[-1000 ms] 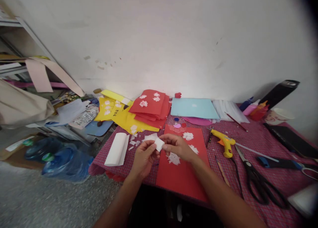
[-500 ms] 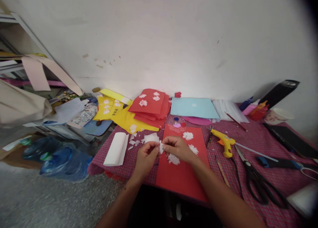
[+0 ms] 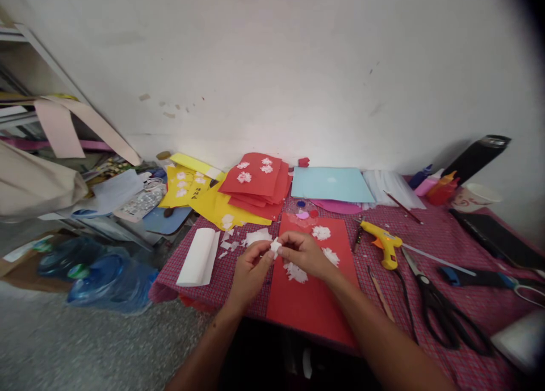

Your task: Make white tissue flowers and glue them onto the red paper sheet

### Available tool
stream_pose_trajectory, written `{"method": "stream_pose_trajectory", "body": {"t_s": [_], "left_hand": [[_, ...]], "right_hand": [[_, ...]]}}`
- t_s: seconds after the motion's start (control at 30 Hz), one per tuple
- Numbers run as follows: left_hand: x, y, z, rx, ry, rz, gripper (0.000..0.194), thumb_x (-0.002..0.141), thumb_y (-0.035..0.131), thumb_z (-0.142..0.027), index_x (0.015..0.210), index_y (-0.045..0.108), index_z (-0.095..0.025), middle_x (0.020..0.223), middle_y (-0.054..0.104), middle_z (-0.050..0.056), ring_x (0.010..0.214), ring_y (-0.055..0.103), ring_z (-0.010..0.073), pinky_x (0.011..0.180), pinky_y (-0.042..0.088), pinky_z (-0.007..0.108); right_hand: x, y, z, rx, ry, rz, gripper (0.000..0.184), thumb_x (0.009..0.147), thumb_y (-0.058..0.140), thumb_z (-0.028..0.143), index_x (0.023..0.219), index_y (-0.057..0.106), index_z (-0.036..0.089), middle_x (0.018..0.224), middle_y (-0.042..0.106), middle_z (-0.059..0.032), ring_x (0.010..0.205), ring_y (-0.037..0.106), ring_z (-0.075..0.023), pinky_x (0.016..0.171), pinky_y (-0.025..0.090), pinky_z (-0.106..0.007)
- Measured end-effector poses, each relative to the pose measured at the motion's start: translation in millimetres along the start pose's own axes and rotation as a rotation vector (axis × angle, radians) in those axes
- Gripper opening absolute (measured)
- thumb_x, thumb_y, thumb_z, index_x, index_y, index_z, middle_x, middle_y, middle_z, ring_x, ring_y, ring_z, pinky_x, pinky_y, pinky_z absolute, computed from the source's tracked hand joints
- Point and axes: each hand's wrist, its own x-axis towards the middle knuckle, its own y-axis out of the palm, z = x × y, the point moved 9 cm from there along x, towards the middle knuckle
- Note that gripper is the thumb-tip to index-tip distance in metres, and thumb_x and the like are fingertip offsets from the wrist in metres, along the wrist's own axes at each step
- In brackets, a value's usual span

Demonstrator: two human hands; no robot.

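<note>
Between my two hands is a small piece of white paper (image 3: 276, 247), crumpled into folds. The fingertips of my left hand (image 3: 251, 270) pinch its left side, while my right hand (image 3: 305, 253) pinches its right side. Both are held just over the left edge of a red sheet of paper (image 3: 310, 311). On that sheet lie white paper flowers (image 3: 321, 232), one of them partly under my right hand. Left of my hands are a white paper stack (image 3: 259, 236), torn white scraps (image 3: 226, 245) and a folded white paper (image 3: 198, 257).
A yellow glue gun (image 3: 385, 243), black-handled scissors (image 3: 447, 308) and a wooden stick (image 3: 382, 295) lie to the right. Behind are red sheets with flowers (image 3: 253, 178), yellow paper (image 3: 230, 206) and a light blue sheet (image 3: 330, 185). A black bottle (image 3: 479, 158) leans near the wall.
The white paper was a flat folded square one second ago; it has since been pinched smaller and crumpled between my fingertips. My hands stay in nearly the same place.
</note>
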Motion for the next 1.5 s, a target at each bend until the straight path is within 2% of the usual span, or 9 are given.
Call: {"method": "stream_pose_trajectory", "body": {"t_s": [0.07, 0.23, 0.33, 0.43, 0.63, 0.83, 1.23, 1.4, 1.5], "left_hand": [[-0.2, 0.3, 3.7, -0.022, -0.029, -0.003, 0.026, 0.092, 0.062, -0.035, 0.112, 0.071, -0.02, 0.111, 0.073, 0.007, 0.104, 0.065, 0.0211, 0.095, 0.049, 0.033], [0.0, -2.0, 17.1, -0.129, -0.129, -0.075, 0.024, 0.089, 0.066, -0.037, 0.1, 0.073, -0.017, 0.092, 0.073, 0.004, 0.08, 0.064, 0.0155, 0.076, 0.051, 0.026], [1.1, -2.4, 19.6, -0.158, -0.137, -0.097, 0.022, 0.087, 0.067, -0.035, 0.097, 0.074, -0.018, 0.086, 0.073, 0.002, 0.075, 0.062, 0.0141, 0.072, 0.05, 0.025], [2.2, -2.9, 18.5, -0.139, -0.126, -0.098, 0.02, 0.087, 0.066, -0.034, 0.098, 0.074, -0.019, 0.087, 0.073, 0.003, 0.077, 0.063, 0.0152, 0.074, 0.05, 0.026], [5.1, -5.6, 6.7, 0.016, -0.044, -0.107, 0.017, 0.088, 0.064, -0.032, 0.094, 0.075, -0.02, 0.102, 0.074, 0.006, 0.097, 0.066, 0.0208, 0.089, 0.05, 0.032], [6.3, -7.3, 1.3, 0.073, 0.011, -0.146, 0.011, 0.086, 0.067, -0.029, 0.086, 0.074, -0.02, 0.105, 0.072, 0.005, 0.099, 0.066, 0.0199, 0.092, 0.049, 0.031], [10.2, -2.4, 0.4, 0.054, 0.019, -0.138, 0.009, 0.084, 0.068, -0.028, 0.083, 0.07, -0.019, 0.101, 0.072, 0.005, 0.096, 0.066, 0.0194, 0.089, 0.049, 0.03], [10.7, -4.0, 3.7, 0.072, -0.002, -0.15, 0.013, 0.082, 0.071, -0.032, 0.084, 0.071, -0.019, 0.098, 0.072, 0.006, 0.091, 0.066, 0.0189, 0.085, 0.05, 0.029], [11.1, -4.1, 1.5, 0.105, 0.001, -0.151, 0.014, 0.082, 0.072, -0.033, 0.084, 0.07, -0.019, 0.091, 0.071, 0.004, 0.085, 0.064, 0.0176, 0.079, 0.049, 0.028]], "right_hand": [[0.2, -0.6, -0.7, -0.012, 0.001, -0.006, 0.024, 0.087, 0.068, 0.041, 0.086, 0.064, 0.016, 0.07, 0.057, 0.0024, 0.059, 0.051, -0.0109, 0.056, 0.039, -0.025], [0.5, -0.8, -3.2, -0.006, 0.004, -0.005, 0.024, 0.086, 0.068, 0.04, 0.086, 0.062, 0.017, 0.068, 0.056, 0.0032, 0.058, 0.051, -0.011, 0.055, 0.039, -0.025], [0.2, 0.2, -2.0, 0.013, 0.005, 0.006, 0.025, 0.087, 0.068, 0.041, 0.087, 0.062, 0.017, 0.068, 0.056, 0.0033, 0.057, 0.05, -0.011, 0.055, 0.039, -0.025], [-0.5, 2.5, 1.3, 0.065, 0.008, 0.024, 0.03, 0.085, 0.071, 0.045, 0.089, 0.061, 0.018, 0.071, 0.057, 0.0028, 0.059, 0.052, -0.0115, 0.056, 0.04, -0.025], [0.5, 6.0, -1.4, 0.125, 0.021, 0.022, 0.036, 0.079, 0.078, 0.047, 0.09, 0.059, 0.018, 0.073, 0.055, 0.0038, 0.06, 0.049, -0.0104, 0.056, 0.038, -0.024], [3.1, -2.0, -4.1, 0.007, -0.009, -0.075, 0.02, 0.084, 0.069, 0.036, 0.083, 0.058, 0.019, 0.066, 0.053, 0.0048, 0.056, 0.048, -0.0106, 0.053, 0.037, -0.024], [4.1, -4.6, -8.5, 0.024, 0.027, -0.146, 0.015, 0.08, 0.067, 0.03, 0.079, 0.055, 0.021, 0.062, 0.054, 0.0051, 0.052, 0.051, -0.0113, 0.049, 0.039, -0.024], [4.1, -4.8, -6.0, 0.036, 0.017, -0.133, 0.015, 0.079, 0.068, 0.031, 0.079, 0.056, 0.021, 0.064, 0.057, 0.0042, 0.055, 0.054, -0.012, 0.051, 0.042, -0.024], [3.2, -2.7, -1.4, 0.077, 0.015, -0.094, 0.02, 0.081, 0.069, 0.036, 0.082, 0.057, 0.02, 0.066, 0.059, 0.003, 0.057, 0.056, -0.0125, 0.053, 0.044, -0.025]]}}
